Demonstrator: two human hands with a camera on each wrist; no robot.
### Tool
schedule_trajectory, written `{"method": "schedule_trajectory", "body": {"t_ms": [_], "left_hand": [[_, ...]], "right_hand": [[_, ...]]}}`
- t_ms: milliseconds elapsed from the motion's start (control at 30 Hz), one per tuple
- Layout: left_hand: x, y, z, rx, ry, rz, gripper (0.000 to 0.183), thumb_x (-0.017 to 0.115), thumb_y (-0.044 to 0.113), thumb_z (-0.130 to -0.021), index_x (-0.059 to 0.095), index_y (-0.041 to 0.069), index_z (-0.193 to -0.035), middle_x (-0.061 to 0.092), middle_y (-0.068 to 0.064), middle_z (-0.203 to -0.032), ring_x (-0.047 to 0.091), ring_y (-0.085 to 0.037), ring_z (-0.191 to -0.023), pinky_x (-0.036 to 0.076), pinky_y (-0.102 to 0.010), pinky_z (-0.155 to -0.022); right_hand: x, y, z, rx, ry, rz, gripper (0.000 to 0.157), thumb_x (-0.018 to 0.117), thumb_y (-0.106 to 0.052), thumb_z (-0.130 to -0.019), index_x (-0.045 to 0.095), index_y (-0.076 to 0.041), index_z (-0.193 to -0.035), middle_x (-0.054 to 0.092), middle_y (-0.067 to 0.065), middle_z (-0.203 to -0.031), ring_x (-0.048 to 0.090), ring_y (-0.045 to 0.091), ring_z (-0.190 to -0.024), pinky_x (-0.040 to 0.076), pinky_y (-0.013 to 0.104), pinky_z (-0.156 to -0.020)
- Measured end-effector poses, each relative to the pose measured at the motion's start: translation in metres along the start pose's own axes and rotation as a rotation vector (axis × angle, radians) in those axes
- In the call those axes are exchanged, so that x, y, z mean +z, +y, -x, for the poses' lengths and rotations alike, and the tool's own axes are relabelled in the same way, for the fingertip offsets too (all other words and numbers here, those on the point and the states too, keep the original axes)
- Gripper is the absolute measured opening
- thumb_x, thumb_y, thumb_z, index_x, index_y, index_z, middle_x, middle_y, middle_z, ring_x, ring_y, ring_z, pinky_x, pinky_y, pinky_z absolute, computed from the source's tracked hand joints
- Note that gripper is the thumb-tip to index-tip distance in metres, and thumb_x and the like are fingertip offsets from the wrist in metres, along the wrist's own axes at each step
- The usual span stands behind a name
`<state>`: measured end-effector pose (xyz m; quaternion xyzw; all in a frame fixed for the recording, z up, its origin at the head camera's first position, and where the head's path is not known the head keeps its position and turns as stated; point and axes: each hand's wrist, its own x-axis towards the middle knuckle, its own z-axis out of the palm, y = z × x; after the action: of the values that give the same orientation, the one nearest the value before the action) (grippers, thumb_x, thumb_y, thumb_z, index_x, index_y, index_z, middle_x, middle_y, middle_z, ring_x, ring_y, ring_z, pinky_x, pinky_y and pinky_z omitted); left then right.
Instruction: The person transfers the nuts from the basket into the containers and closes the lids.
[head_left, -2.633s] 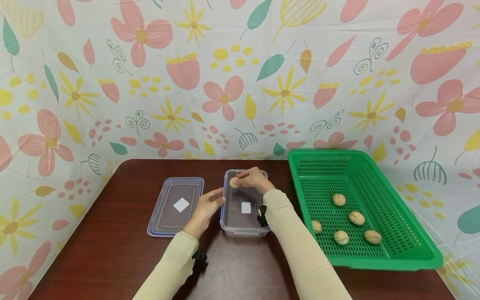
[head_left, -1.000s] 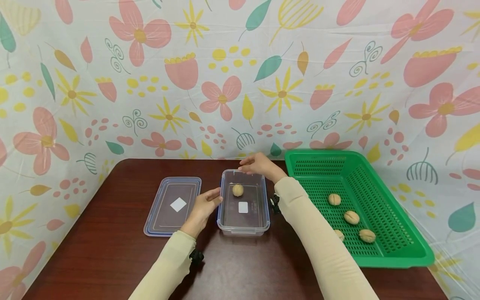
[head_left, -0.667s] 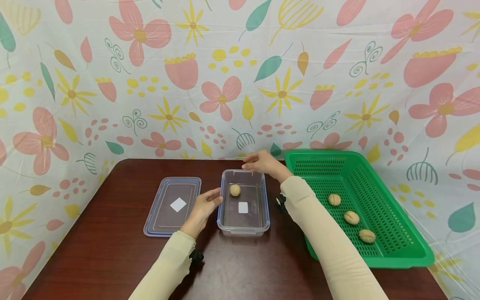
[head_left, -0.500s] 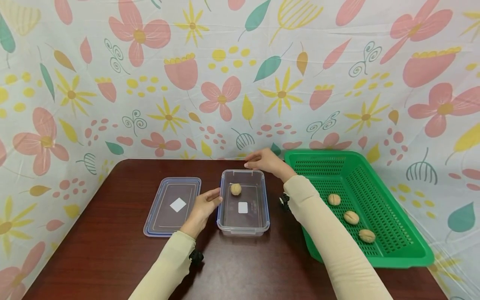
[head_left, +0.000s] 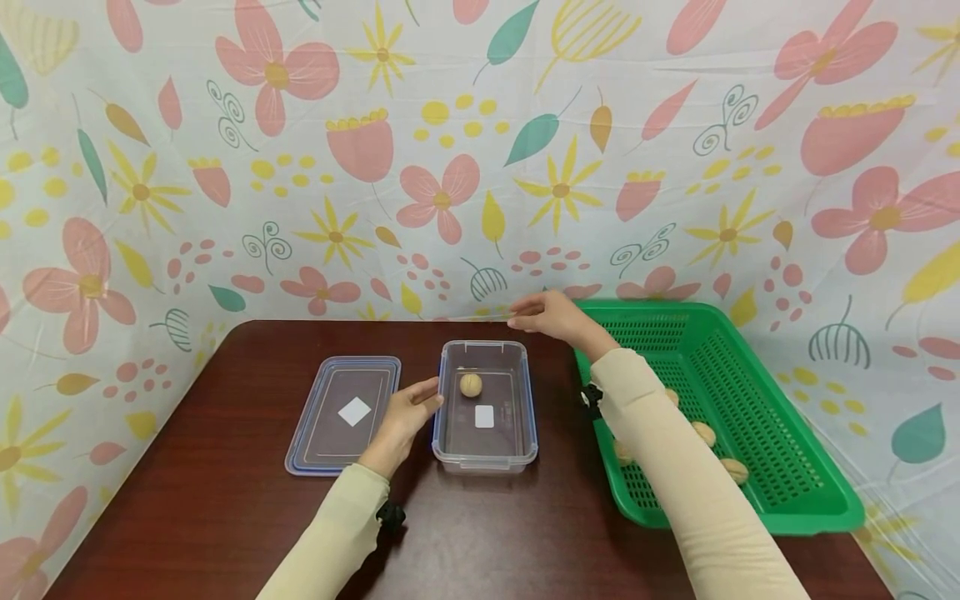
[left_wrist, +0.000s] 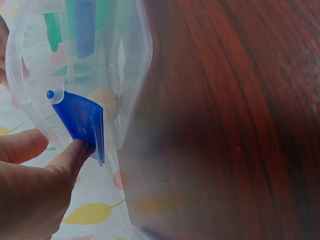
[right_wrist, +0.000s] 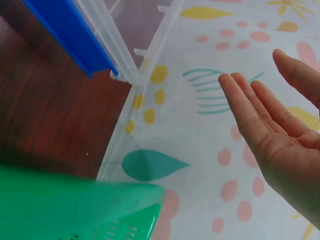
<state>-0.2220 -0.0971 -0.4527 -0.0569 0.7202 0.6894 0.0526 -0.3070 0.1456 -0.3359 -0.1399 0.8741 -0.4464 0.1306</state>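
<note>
A clear plastic food container [head_left: 487, 454] with blue side latches stands lidless in the middle of the table. One walnut [head_left: 470, 385] lies in its far left part, showing blurred through the wall in the left wrist view. My left hand [head_left: 403, 421] is at the container's left side with its fingers extended. In the left wrist view, a fingertip of that hand touches the hanging blue latch [left_wrist: 80, 120]. Beyond the container's far right corner, my right hand [head_left: 558, 318] is raised with fingers extended, holding nothing. The right wrist view shows its palm and straight fingers.
A clear lid with a blue rim [head_left: 345, 417] lies left of the container. On the right stands a green plastic basket [head_left: 810, 467] holding several walnuts, partly hidden by my right sleeve. A floral cloth [head_left: 450, 167] hangs behind the table [head_left: 187, 500].
My right hand has let go of the walnut inside the container, then risen and moved right toward the basket. The walnut has shifted slightly. My left hand stays at the container's side.
</note>
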Motion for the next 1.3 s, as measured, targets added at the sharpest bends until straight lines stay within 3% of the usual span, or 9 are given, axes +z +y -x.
{"method": "schedule_trajectory", "body": {"t_ms": [233, 433, 700, 967, 1300], "left_hand": [[0.001, 0.001, 0.001, -0.006, 0.007, -0.003, 0.039, 0.054, 0.002, -0.085, 0.049, -0.001, -0.124, 0.049, -0.020, -0.124, 0.047, -0.029, -0.113, 0.035, -0.040, -0.097], [0.001, 0.003, 0.002, 0.000, -0.008, 0.012, 0.040, 0.053, 0.001, -0.085, 0.047, -0.004, -0.124, 0.048, -0.022, -0.124, 0.047, -0.031, -0.114, 0.034, -0.041, -0.098], [-0.001, -0.002, -0.001, 0.003, -0.007, 0.005, 0.039, 0.054, 0.002, -0.086, 0.048, -0.002, -0.124, 0.048, -0.021, -0.124, 0.046, -0.029, -0.114, 0.034, -0.041, -0.098], [0.000, -0.002, -0.001, 0.000, -0.004, 0.005, 0.039, 0.055, 0.003, -0.085, 0.049, -0.002, -0.124, 0.049, -0.020, -0.124, 0.049, -0.029, -0.111, 0.035, -0.040, -0.098], [0.000, -0.001, 0.001, 0.004, -0.001, 0.011, 0.039, 0.054, 0.002, -0.085, 0.048, -0.003, -0.124, 0.049, -0.021, -0.124, 0.049, -0.028, -0.111, 0.035, -0.040, -0.098]], "right_hand": [[-0.014, 0.005, 0.009, -0.002, 0.043, 0.043, 0.043, 0.062, -0.028, -0.083, 0.053, -0.007, -0.120, 0.056, 0.013, -0.117, 0.053, 0.026, -0.106, 0.043, 0.042, -0.089], [-0.028, 0.016, 0.017, 0.014, 0.064, 0.083, 0.053, 0.062, -0.041, -0.079, 0.052, -0.011, -0.122, 0.053, 0.011, -0.121, 0.047, 0.026, -0.112, 0.041, 0.044, -0.091], [-0.050, 0.036, 0.031, -0.006, 0.088, 0.037, 0.048, 0.060, -0.032, -0.084, 0.048, -0.011, -0.126, 0.050, 0.011, -0.125, 0.044, 0.027, -0.115, 0.039, 0.045, -0.092], [-0.069, 0.061, 0.045, -0.013, 0.127, 0.034, 0.051, 0.060, -0.037, -0.082, 0.050, -0.010, -0.125, 0.052, 0.011, -0.122, 0.046, 0.027, -0.113, 0.039, 0.047, -0.091], [-0.085, 0.090, 0.069, 0.094, 0.132, 0.029, 0.057, 0.057, -0.043, -0.082, 0.045, -0.013, -0.128, 0.049, 0.013, -0.126, 0.042, 0.031, -0.116, 0.036, 0.050, -0.093]]}}
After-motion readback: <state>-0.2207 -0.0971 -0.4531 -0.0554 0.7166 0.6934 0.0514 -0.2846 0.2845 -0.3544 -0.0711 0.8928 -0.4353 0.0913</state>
